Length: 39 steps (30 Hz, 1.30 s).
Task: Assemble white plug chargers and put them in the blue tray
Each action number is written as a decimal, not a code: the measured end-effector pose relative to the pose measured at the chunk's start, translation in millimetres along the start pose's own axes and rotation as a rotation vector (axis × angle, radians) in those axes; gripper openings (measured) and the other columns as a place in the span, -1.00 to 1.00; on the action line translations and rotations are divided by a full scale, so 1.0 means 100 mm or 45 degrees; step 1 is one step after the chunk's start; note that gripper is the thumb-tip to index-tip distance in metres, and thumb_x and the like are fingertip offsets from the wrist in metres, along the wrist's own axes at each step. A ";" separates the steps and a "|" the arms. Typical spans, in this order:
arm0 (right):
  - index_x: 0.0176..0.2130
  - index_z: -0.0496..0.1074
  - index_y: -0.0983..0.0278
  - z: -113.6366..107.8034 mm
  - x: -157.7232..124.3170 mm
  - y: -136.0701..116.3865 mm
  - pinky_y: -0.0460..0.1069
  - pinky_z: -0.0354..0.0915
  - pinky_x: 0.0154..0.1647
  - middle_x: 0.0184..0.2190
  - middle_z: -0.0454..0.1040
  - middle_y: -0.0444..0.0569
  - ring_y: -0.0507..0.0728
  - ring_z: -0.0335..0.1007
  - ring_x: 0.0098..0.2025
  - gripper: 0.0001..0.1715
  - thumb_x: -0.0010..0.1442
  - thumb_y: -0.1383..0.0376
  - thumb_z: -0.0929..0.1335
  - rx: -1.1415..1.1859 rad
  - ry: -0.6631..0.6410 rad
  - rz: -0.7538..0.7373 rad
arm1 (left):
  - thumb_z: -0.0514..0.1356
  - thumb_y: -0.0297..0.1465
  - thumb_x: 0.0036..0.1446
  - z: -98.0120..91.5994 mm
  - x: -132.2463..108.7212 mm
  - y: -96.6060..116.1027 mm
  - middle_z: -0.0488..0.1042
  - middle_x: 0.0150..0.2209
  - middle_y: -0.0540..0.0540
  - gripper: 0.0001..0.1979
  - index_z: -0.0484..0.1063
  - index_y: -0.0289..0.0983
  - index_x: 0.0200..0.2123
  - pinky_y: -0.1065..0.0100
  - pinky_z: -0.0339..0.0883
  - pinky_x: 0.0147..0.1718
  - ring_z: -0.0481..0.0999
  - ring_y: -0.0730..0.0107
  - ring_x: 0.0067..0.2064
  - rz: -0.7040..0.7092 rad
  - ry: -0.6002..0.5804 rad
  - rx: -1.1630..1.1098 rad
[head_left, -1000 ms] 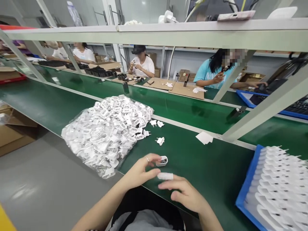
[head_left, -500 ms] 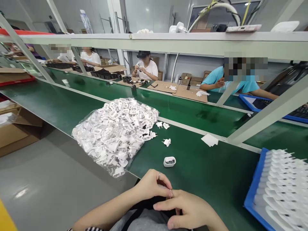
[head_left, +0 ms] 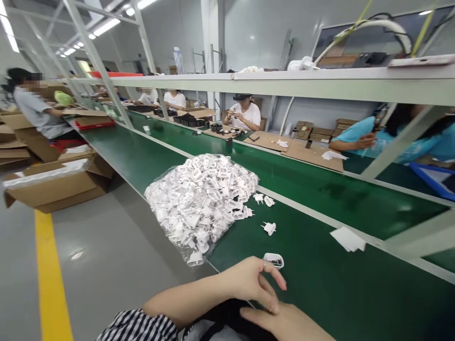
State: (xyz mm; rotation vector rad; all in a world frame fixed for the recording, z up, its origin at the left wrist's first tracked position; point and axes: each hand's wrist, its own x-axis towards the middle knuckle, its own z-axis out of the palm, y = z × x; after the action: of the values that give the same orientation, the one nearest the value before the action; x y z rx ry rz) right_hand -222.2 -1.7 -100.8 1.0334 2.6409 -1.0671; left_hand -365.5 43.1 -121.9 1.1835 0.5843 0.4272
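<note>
My left hand (head_left: 254, 283) is held over the near edge of the bench, its fingers bent and apart, and its thumb touches the back of my right hand (head_left: 284, 319). I see nothing held in it. One finger of my right hand stretches out to the left; the rest of that hand is partly hidden beneath the left hand and by the frame's bottom edge. Just beyond my left fingers sits a white oval charger housing (head_left: 274, 261) with its open side up and dark parts inside. Farther off lies a white two-pin plug piece (head_left: 269, 228).
A clear plastic bag (head_left: 202, 203) heaped with white plug pieces lies on the green bench (head_left: 302, 284), left of centre. White paper slips (head_left: 348, 239) are near the divider rail. A shelf (head_left: 284, 85) runs overhead on slanted posts. Cardboard boxes (head_left: 60, 187) stand on the left floor; co-workers sit opposite.
The view has swung left, bringing a person and boxes into sight and taking the blue tray of white parts out. My left fingers have spread from a pinch at my right hand.
</note>
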 end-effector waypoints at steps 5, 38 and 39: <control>-0.24 0.35 0.25 -0.62 0.28 0.43 -0.08 0.14 -0.28 -0.29 0.35 -0.03 0.09 0.26 -0.27 -0.58 0.13 0.23 0.03 -0.116 0.581 0.428 | 0.20 -0.42 -0.25 -0.28 0.04 0.08 0.28 -0.20 -0.14 -0.79 0.30 -0.37 -0.46 0.41 0.14 -0.18 0.29 0.39 -0.16 0.600 0.729 0.003; -0.15 0.31 0.19 -0.09 0.25 0.78 -0.02 0.07 -0.08 -0.07 0.22 -0.08 0.10 0.10 -0.03 -0.63 -0.03 0.27 0.25 0.128 0.906 0.518 | 0.09 -0.29 -0.09 -0.13 0.49 -0.51 0.36 -0.24 0.00 -0.69 0.30 -0.27 -0.23 0.48 0.16 -0.24 0.33 0.48 -0.25 0.428 0.840 0.958; -0.15 0.31 0.19 -0.13 0.23 0.76 -0.02 0.06 -0.07 -0.05 0.19 -0.07 0.11 0.06 -0.01 -0.63 -0.03 0.26 0.26 0.016 0.863 0.546 | 0.07 -0.27 -0.07 -0.12 0.48 -0.50 0.36 -0.23 0.00 -0.69 0.30 -0.26 -0.22 0.47 0.15 -0.23 0.33 0.47 -0.23 0.424 0.849 1.029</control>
State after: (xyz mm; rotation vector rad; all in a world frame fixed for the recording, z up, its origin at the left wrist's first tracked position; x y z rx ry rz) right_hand -189.9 59.7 -142.6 2.1527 2.6266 -0.7218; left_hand -335.4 64.5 -182.3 1.9375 1.2099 0.9392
